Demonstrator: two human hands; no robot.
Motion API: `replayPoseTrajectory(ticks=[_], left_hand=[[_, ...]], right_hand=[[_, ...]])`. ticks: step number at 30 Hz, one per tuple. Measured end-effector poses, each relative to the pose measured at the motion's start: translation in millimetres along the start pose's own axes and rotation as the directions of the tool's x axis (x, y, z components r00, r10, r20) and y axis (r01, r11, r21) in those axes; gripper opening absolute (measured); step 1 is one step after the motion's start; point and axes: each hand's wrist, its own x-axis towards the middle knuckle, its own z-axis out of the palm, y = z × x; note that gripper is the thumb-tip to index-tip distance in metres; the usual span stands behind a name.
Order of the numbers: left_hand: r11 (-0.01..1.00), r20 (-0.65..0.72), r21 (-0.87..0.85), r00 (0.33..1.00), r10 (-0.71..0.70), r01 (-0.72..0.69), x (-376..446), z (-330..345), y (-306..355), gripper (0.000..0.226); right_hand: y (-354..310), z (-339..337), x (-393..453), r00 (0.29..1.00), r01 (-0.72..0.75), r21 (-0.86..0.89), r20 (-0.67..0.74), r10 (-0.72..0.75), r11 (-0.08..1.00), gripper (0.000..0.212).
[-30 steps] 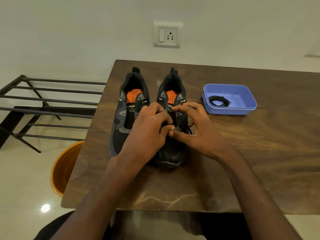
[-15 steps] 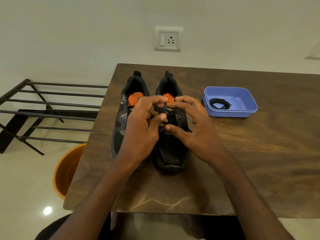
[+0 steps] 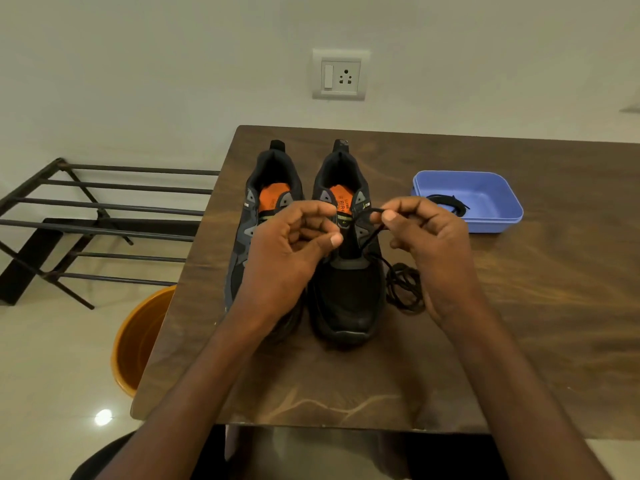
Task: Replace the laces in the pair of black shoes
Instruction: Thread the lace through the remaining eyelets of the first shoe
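Observation:
Two black shoes with orange insoles stand side by side on the wooden table [image 3: 519, 323], toes toward me. My right hand [image 3: 429, 251] pinches a black lace [image 3: 403, 285] near the upper eyelets of the right shoe [image 3: 346, 271]; the lace's slack lies coiled on the table beside that shoe. My left hand [image 3: 287, 251] has its fingers curled at the right shoe's tongue and covers much of the left shoe [image 3: 256, 209]. Whether it grips the lace or the shoe's edge is hidden. A second black lace [image 3: 446, 202] lies in the blue tray [image 3: 498, 216].
The blue tray sits at the back right of the table. An orange bucket [image 3: 138, 341] stands on the floor by the table's left edge, with a black metal rack [image 3: 97, 216] behind it. A wall socket [image 3: 339, 74] is above the shoes.
My hands have moved apart. The right hand has drawn the lace out to the right, and a coil of slack now shows on the table beside the right shoe.

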Motion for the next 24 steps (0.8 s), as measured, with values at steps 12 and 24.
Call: replayPoseTrajectory(ticks=[12, 24], left_hand=[[0.937, -0.019, -0.349, 1.0, 0.013, -0.018, 1, 12, -5, 0.03], [0.941, -0.027, -0.338, 1.0, 0.002, -0.011, 4, 9, -7, 0.026]], right_hand=[[13, 13, -2, 0.89, 0.432, -0.584, 0.155, -0.428, 0.687, 0.036], [5, 15, -2, 0.98, -0.033, -0.245, 0.183, 0.079, 0.969, 0.019]])
